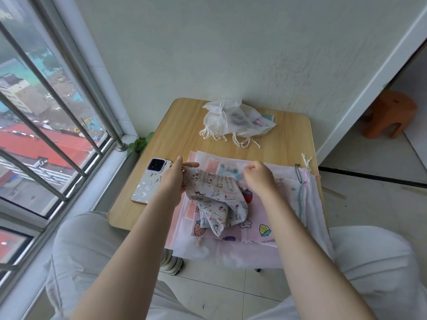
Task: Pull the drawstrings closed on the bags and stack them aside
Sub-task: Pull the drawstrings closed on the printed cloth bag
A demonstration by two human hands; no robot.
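Cat-print bag (217, 195) held between both hands, mouth partly gathered. Left hand (173, 181) pinches its left end, right hand (258, 176) its right end. Beyond them: cinched white bags (233, 118), done. Beneath: flat open bags (288, 215) remaining.

A phone (149, 181) lies face down on the wooden table (175, 125) (orange stool (388, 116) beyond).

Right hand's fingers (250, 167) curl out of sight behind knuckles.
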